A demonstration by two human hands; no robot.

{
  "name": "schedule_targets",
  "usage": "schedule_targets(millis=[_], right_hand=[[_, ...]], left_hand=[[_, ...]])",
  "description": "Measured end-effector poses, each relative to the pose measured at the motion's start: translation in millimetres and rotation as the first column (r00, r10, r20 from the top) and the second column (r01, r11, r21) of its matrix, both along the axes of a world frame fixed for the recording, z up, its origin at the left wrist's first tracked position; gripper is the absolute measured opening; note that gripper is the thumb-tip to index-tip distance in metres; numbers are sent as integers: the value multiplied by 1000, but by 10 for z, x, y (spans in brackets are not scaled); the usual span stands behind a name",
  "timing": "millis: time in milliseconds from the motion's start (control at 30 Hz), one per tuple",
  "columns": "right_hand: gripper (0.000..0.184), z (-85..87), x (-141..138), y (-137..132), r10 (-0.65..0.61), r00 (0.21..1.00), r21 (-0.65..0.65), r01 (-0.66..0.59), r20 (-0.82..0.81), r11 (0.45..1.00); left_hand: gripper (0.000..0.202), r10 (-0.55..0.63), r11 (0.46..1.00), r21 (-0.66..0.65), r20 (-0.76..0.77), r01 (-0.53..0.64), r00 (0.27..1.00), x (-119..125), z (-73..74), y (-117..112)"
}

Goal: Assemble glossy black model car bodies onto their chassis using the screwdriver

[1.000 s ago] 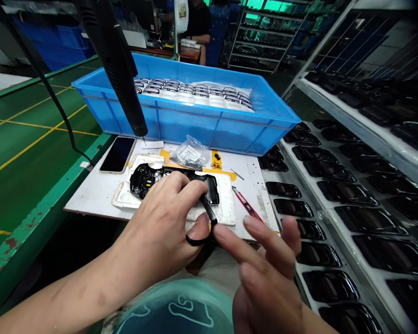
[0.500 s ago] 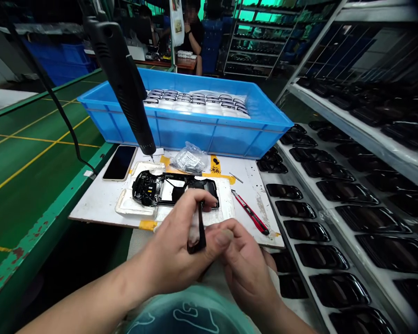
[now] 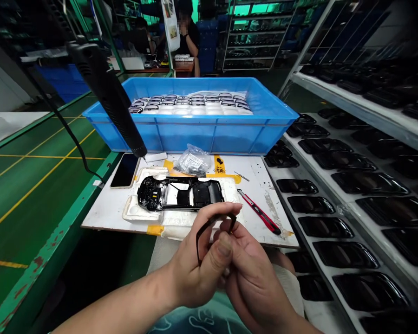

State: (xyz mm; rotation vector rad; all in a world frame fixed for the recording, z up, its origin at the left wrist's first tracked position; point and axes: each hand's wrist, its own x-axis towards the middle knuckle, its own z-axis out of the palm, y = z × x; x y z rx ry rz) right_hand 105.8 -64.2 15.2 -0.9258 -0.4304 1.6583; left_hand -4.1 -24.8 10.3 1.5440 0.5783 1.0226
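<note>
Head view: workbench, looking forward and down.
Blue plastic crate point(image 3: 191, 139): 12 o'clock, behind the white work board point(image 3: 264, 218).
Black device frame point(image 3: 181, 194): 12 o'clock, in a white foam tray point(image 3: 135, 208).
Left hand point(image 3: 195, 269): closed, pinching a thin black curved strip point(image 3: 209, 221).
Right hand point(image 3: 254, 292): curled at 3 o'clock beside the left hand, against the strip's end; hold unclear.

We're live on an electronics assembly floor; a hanging electric screwdriver point(image 3: 106, 97), a blue parts crate point(image 3: 190, 139), racks of black housings point(image 3: 362, 104) everywhere;
</note>
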Motion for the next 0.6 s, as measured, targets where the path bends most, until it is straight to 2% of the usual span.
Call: schedule_targets(millis=[67, 167, 233, 267, 333, 400, 467, 533, 600], right_hand=[[33, -32, 120, 21, -52, 997, 46, 50, 58, 998], [32, -86, 490, 99, -176, 943, 142, 140, 281, 980], [36, -115, 817, 196, -233, 843, 162, 175, 484, 971], [38, -127, 977, 258, -229, 777, 146, 177, 586, 973], [43, -148, 1246, 399, -180, 627, 104, 156, 758, 982], [47, -164, 1412, 548, -129, 546, 64, 136, 828, 989], [53, -177, 1488, 687, -96, 518, 39, 120, 850, 992], [56, -189, 1518, 814, -61, 484, 15, 99, 873, 995], [55, -206, 1546, 934, -7, 427, -21, 62, 904, 998]], left_hand=[[64, -34, 999, -1, -19, 34, 999, -11, -55, -2], [104, 4, 988, 151, -153, 20, 988, -172, -65, 111], [105, 122, 953, 304, -356, -8, 927, -352, 21, 316], [100, 196, 923, 385, -460, -5, 866, -444, 81, 455], [95, 288, 867, 488, -649, 96, 704, -595, 196, 773], [104, 306, 842, 476, -808, 252, 503, -677, 252, 1078], [110, 301, 828, 409, -902, 384, 310, -697, 232, 1305], [106, 278, 817, 354, -933, 455, 228, -691, 163, 1429], [100, 261, 815, 347, -935, 463, 242, -697, 89, 1466]])
